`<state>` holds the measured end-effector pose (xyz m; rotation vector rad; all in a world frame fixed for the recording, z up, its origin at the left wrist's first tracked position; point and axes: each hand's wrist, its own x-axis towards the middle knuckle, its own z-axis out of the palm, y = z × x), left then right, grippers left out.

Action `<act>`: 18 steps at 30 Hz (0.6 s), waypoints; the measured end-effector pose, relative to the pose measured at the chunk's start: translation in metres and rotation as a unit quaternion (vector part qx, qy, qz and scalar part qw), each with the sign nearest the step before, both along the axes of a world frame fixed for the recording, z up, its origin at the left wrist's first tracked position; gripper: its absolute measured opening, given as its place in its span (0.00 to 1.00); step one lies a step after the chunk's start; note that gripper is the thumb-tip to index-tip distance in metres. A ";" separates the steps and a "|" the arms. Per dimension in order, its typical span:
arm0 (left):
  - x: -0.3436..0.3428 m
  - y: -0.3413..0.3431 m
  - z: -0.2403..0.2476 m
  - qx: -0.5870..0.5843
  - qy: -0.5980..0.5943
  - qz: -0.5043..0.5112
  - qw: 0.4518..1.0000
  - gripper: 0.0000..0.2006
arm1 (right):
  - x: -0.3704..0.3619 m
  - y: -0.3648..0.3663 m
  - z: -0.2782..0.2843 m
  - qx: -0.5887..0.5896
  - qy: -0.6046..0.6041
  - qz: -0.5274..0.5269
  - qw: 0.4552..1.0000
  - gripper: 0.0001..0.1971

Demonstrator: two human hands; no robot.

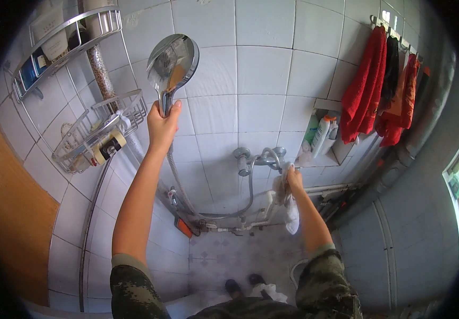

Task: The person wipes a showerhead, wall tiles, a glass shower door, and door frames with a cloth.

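Observation:
My left hand (pixel 163 125) is closed round the handle of a chrome shower head (pixel 175 59), raised in front of the tiled wall. Its round, shiny back reflects the room, and a flexible metal hose (pixel 180 183) hangs from it in a loop toward the mixer tap. Lower on the right, my right hand (pixel 294 181) grips a whitish cloth (pixel 291 212) that dangles below the fingers. That hand is beside the right end of the chrome mixer tap (pixel 258 160); whether the cloth touches the tap I cannot tell.
Two-tier wire shelves (pixel 70 141) with bottles and tubes fill the left corner. Red towels (pixel 365 85) hang on a hook rail at the right, above a wall niche holding bottles (pixel 321 133). White pipes (pixel 269 204) run low along the wall. An orange-edged brush-like object (pixel 183 227) leans near the floor.

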<state>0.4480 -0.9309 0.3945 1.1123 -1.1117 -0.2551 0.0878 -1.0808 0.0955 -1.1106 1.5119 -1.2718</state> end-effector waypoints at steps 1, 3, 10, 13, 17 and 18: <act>-0.006 -0.002 0.000 -0.004 0.003 -0.008 1.000 0.15 | -0.008 -0.009 0.001 -0.012 0.119 -0.006 0.993 0.22; -0.010 -0.001 -0.003 -0.010 0.001 -0.008 1.000 0.14 | -0.005 -0.014 0.011 -0.022 0.231 -0.002 0.973 0.26; 0.001 0.022 0.000 -0.004 0.002 0.005 1.000 0.13 | 0.026 0.009 0.029 0.011 0.211 0.030 0.977 0.32; 0.000 0.023 0.000 -0.007 -0.002 -0.003 1.000 0.11 | 0.020 -0.010 0.004 0.089 0.041 0.061 0.993 0.30; -0.011 0.017 0.003 -0.018 0.009 -0.021 1.000 0.11 | -0.006 -0.033 -0.030 0.088 -0.081 0.048 0.992 0.30; -0.006 0.020 0.001 -0.012 0.003 -0.009 1.000 0.12 | 0.003 -0.031 -0.028 0.117 -0.094 0.081 0.985 0.31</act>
